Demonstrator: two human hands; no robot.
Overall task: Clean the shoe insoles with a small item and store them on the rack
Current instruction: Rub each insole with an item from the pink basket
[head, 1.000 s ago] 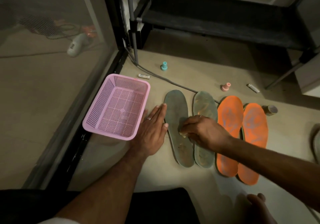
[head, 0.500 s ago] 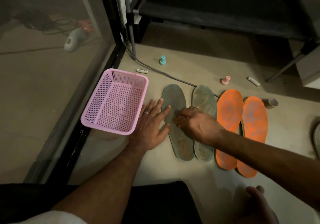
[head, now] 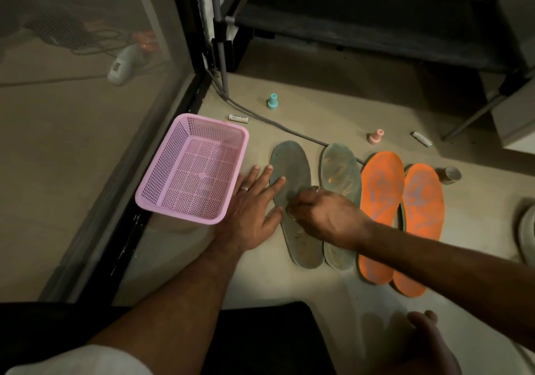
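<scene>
Four insoles lie side by side on the floor: two grey ones (head: 289,163) (head: 340,169) and two orange ones (head: 382,177) (head: 422,195). My left hand (head: 252,209) lies flat with spread fingers, its index finger and thumb pressing the left edge of the leftmost grey insole. My right hand (head: 327,215) is curled over the middle of that same insole, fingertips down on it, pinching a small pale item that is almost wholly hidden. The dark rack (head: 362,27) stands at the back.
A pink mesh basket (head: 162,166) sits left of my left hand, against a glass panel's black frame. A grey cable (head: 260,120), a teal piece (head: 272,101), a pink piece (head: 376,136), two small white tubes and a tape roll (head: 450,174) lie behind the insoles. A foot (head: 428,343) is at bottom right.
My left fingers have spread and moved onto the grey insole's edge. My right hand has shifted slightly along that insole, its fingertips staying on it.
</scene>
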